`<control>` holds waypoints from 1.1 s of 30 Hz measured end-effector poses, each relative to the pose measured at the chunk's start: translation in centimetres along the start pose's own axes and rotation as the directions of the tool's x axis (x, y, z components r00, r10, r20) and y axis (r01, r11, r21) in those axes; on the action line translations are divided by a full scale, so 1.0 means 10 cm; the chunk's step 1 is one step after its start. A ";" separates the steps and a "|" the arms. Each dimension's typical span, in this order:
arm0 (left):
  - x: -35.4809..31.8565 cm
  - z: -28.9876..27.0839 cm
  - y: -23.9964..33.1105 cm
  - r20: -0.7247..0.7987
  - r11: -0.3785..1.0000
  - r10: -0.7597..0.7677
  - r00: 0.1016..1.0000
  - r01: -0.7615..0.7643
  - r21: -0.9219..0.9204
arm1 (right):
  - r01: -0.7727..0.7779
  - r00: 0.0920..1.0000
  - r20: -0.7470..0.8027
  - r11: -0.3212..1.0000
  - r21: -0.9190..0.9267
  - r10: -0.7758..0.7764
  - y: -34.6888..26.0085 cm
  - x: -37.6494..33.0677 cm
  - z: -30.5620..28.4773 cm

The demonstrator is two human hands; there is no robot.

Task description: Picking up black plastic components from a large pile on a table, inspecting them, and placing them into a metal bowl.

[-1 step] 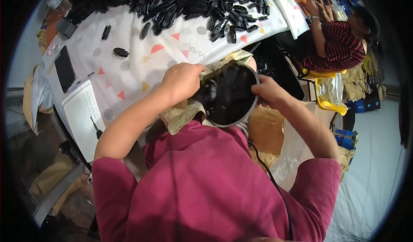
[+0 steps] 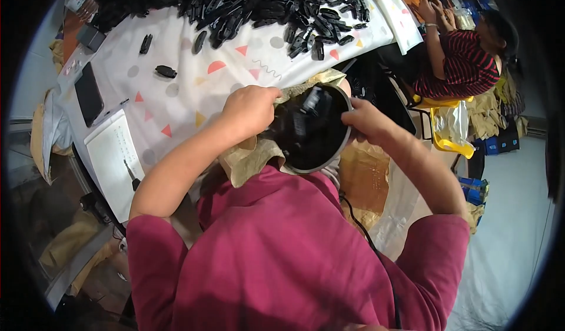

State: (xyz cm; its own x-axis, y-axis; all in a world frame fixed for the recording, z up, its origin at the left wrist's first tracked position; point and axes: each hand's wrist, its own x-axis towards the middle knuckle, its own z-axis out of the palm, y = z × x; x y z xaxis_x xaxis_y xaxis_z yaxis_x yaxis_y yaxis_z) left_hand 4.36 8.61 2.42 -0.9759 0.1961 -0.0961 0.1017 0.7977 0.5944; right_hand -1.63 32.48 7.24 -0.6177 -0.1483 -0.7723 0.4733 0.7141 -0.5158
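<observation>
Bowl position: round black bowl (image 2: pixel 315 136) held up close to the chest, between the two hands, above the near edge of the surface (image 2: pixel 188 104).
Bowl contents: dark parts inside, one small black piece (image 2: pixel 310 102) near the top; the rest too dark to tell.
Left hand: left hand (image 2: pixel 250 112) curled over the bowl's left rim, fingers bent inward and closed on the rim.
Right hand: right hand (image 2: pixel 366 121) on the bowl's right rim, fingers pinched narrow around the edge.
Under bowl: crumpled tan paper (image 2: pixel 253 157) just beneath and to the left, touching the left hand.
Surface cover: white cloth with coloured triangles and dots.
Far side: large heap of black plastic pieces (image 2: pixel 282 4); a few strays (image 2: pixel 166 70) apart from it.
Left edge: dark phone (image 2: pixel 89 93) beside a white notepad (image 2: pixel 112 157).
Nearby: another person in a striped shirt (image 2: pixel 465 66), seated at upper right, well apart.
</observation>
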 end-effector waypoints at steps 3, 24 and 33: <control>0.02 -0.02 -0.04 -0.020 0.999 0.007 1.000 -0.008 -0.049 | 0.068 0.983 -0.129 0.912 -0.404 -0.131 -0.09 0.17 -0.11; -0.51 -0.55 -0.33 -0.153 0.606 -0.311 0.938 0.072 -0.792 | 0.487 0.867 -0.068 0.869 -0.090 -0.493 -1.12 -0.62 -0.01; -1.90 -1.13 -1.55 -0.498 0.719 -0.691 0.524 0.568 -0.400 | 0.422 0.327 -0.306 0.428 -0.799 -0.894 -0.57 1.32 -0.10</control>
State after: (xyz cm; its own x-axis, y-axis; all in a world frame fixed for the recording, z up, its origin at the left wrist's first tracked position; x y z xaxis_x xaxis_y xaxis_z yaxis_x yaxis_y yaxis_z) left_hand 19.13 -13.97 4.05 -0.6780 -0.7323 -0.0636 -0.5583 0.4567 0.6927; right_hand -13.12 27.16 0.31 -0.8175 -0.4776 0.3220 -0.5600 0.7899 -0.2500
